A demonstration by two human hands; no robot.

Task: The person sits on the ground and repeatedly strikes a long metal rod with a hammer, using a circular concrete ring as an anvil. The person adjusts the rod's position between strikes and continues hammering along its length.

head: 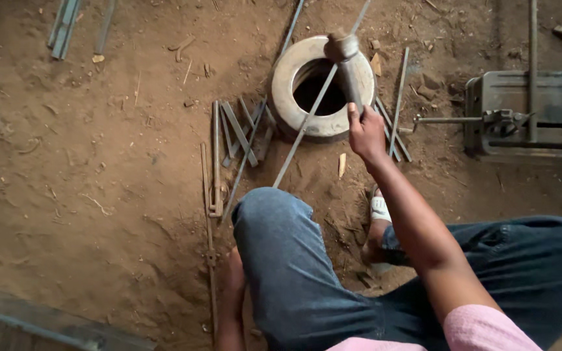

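Denim knee (pixel 281 260) fills the near view, hiding my left hand, so its grip I cannot tell; my right hand (pixel 364 133) is clamped on the hammer (pixel 349 65) raised over the pale ring (pixel 287 84); a thin rod (pixel 307 120) crosses its hole; metal strips (pixel 239 130) lie beside; grey machine (pixel 528 114) beyond on the right.

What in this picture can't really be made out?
- Left hand: hidden in the head view behind the bent knee; only the forearm shows.
- Inside of the pale ring: its hole is too dark to see into.
- Hammer held in the right hand: its head is blurred.
- Long thin rod across the ring: its far end is cut off by the top edge.
- Grey metal machine: cut off by the right edge.
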